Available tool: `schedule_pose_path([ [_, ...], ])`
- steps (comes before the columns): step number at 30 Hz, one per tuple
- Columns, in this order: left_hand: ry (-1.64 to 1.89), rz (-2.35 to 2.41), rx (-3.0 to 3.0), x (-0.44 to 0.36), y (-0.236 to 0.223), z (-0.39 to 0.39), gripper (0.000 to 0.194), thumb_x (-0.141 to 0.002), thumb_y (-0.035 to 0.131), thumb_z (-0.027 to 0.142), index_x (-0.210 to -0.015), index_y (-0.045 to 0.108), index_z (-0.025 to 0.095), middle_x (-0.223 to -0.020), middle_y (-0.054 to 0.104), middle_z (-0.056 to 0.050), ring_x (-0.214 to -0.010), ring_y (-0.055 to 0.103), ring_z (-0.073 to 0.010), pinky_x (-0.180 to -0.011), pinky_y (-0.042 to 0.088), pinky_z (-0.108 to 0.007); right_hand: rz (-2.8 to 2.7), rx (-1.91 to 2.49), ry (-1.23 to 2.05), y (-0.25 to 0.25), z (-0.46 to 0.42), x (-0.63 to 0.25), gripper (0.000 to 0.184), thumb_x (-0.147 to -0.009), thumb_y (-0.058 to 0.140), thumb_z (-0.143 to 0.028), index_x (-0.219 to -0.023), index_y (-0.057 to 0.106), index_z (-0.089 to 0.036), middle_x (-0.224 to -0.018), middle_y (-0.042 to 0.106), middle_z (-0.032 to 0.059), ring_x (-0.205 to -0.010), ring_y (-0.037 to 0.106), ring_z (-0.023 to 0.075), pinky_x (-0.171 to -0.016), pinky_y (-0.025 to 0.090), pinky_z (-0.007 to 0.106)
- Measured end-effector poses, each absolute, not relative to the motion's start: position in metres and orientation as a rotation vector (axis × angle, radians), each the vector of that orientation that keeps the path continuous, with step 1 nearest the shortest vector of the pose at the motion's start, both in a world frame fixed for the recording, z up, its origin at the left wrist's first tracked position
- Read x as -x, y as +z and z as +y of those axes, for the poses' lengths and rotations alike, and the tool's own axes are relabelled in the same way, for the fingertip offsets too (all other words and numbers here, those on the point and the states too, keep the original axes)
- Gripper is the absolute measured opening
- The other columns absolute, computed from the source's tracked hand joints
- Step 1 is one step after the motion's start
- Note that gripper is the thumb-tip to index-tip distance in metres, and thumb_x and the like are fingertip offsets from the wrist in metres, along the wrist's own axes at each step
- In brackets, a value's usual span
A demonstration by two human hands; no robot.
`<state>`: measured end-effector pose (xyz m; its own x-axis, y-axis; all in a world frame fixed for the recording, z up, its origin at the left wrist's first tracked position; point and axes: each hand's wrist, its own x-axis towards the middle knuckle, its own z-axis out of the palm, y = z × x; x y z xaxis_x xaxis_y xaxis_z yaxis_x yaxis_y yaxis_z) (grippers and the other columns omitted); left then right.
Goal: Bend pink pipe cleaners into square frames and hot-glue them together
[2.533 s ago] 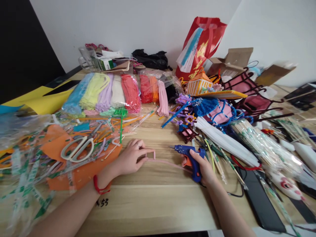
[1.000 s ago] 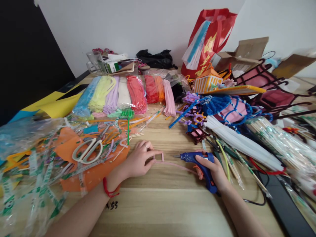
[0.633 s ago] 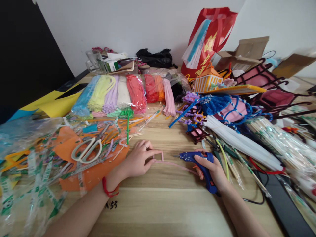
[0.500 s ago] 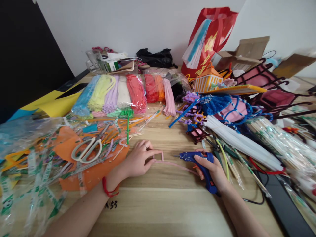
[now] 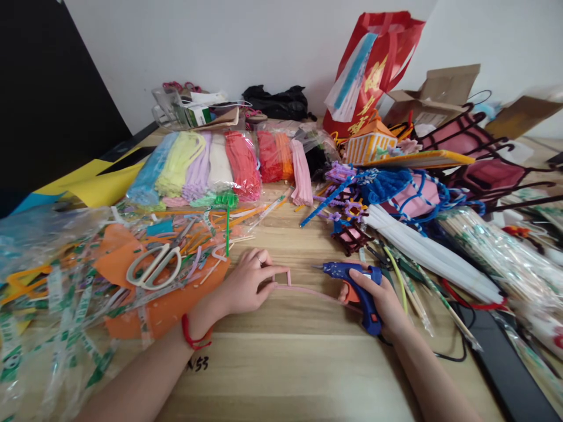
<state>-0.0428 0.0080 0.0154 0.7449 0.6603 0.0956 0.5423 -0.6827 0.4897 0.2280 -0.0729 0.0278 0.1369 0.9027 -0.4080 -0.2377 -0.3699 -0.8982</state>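
Observation:
My left hand (image 5: 250, 282) pinches a pink pipe cleaner (image 5: 308, 290) between thumb and forefinger, low over the wooden table. Near the fingertips the pipe cleaner is bent into a small squared corner; its long tail runs right, towards the other hand. My right hand (image 5: 378, 299) is closed round a blue glue gun (image 5: 347, 271) with an orange trigger. The gun's nozzle points left, a short gap away from the bent pink corner. Whether the tail's far end touches my right hand, I cannot tell.
White-handled scissors (image 5: 153, 266) lie on orange sheets (image 5: 176, 310) among plastic scraps at left. Bagged pipe cleaners (image 5: 220, 167) stand behind. On the right are white pipe cleaners (image 5: 431, 252), wrapped sticks (image 5: 497, 258) and a blue-and-pink craft piece (image 5: 409, 190). A red bag (image 5: 373, 76) stands at the back.
The glue gun has tilted and shifted slightly, its nozzle a little higher, and more of the orange trigger shows. My left hand and the pink pipe cleaner have barely moved.

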Motion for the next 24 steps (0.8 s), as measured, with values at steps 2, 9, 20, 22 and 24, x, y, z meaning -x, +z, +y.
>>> schedule_pose_path([
  [2,0.371,0.914,-2.51,0.0428,0.0153,0.0081,0.036,-0.087,0.049,0.023,-0.121,0.058,0.031,-0.096,0.045,-0.005,-0.1,0.043,-0.0218,-0.095,0.036,-0.043,-0.704,1.4,1.437,0.0275,-0.073,-0.2265,0.035,-0.077,0.066,-0.044,-0.098,0.057,-0.017,-0.065,0.071,0.0056,-0.058,0.066,0.0176,-0.055,0.053,0.024],
  [9,0.376,0.914,-2.511,0.043,0.0144,0.0081,0.037,-0.087,0.049,0.024,-0.122,0.057,0.031,-0.097,0.046,-0.005,-0.1,0.043,-0.0217,-0.095,0.036,-0.043,-0.795,1.437,1.436,0.0257,-0.0757,-0.2285,0.034,-0.078,0.065,-0.044,-0.095,0.054,-0.016,-0.055,0.067,0.0041,-0.047,0.059,0.0144,-0.045,0.047,0.021],
  [20,0.381,0.912,-2.519,0.0421,0.0129,0.0086,0.037,-0.086,0.049,0.023,-0.122,0.058,0.031,-0.097,0.046,-0.005,-0.1,0.043,-0.0219,-0.095,0.036,-0.044,-0.755,1.441,1.48,0.0256,-0.0772,-0.2288,0.034,-0.076,0.069,-0.042,-0.089,0.05,-0.017,-0.054,0.065,0.002,-0.043,0.059,0.0144,-0.044,0.047,0.022],
  [22,0.378,0.913,-2.519,0.042,0.0132,0.0083,0.038,-0.086,0.049,0.022,-0.122,0.058,0.031,-0.097,0.046,-0.005,-0.1,0.043,-0.022,-0.095,0.036,-0.043,-0.762,1.442,1.474,0.0262,-0.0772,-0.2284,0.034,-0.076,0.069,-0.042,-0.09,0.051,-0.017,-0.055,0.066,0.0028,-0.046,0.061,0.0156,-0.047,0.049,0.023],
  [24,0.372,0.913,-2.517,0.0418,0.0136,0.0082,0.038,-0.086,0.05,0.022,-0.122,0.057,0.032,-0.097,0.046,-0.005,-0.1,0.043,-0.022,-0.095,0.036,-0.043,-0.775,1.444,1.445,0.0265,-0.0771,-0.228,0.035,-0.075,0.069,-0.041,-0.093,0.052,-0.017,-0.058,0.068,0.0035,-0.05,0.063,0.0159,-0.051,0.05,0.023],
])
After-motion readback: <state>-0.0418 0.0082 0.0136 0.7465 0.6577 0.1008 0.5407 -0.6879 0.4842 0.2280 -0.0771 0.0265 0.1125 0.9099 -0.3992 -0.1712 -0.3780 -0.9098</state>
